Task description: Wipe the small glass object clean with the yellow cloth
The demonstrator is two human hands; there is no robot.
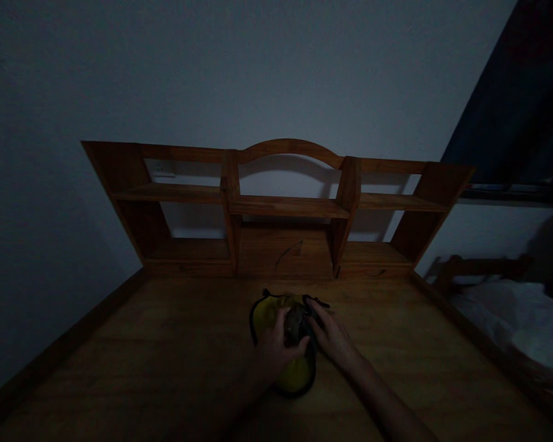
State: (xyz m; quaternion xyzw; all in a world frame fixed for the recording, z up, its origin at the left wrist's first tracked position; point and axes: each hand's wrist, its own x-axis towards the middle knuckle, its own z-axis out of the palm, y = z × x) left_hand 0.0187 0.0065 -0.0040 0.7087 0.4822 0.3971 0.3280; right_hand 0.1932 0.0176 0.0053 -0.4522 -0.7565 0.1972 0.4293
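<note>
Left hand (273, 348) nearer, fingers curled round dark, shiny, rounded object (295, 326), over yellow, black-edged pouch (295, 376) on brown wooden surface (188, 344); right hand (334, 339) just rightward, can't tell whether gripping.

Pouch (299, 377) on desk (175, 344) w/ shelf unit (288, 207) behind, bedding (511, 319) to R.

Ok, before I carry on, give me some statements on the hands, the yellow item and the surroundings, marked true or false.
1. The left hand has its fingers and thumb around a dark object. True.
2. The yellow item sits on a shelf. False: it lies on the wooden tabletop.
3. A wooden shelf unit stands at the tabletop's far side. True.
4. The white cloth is left of the tabletop. False: it is to the right.
</note>
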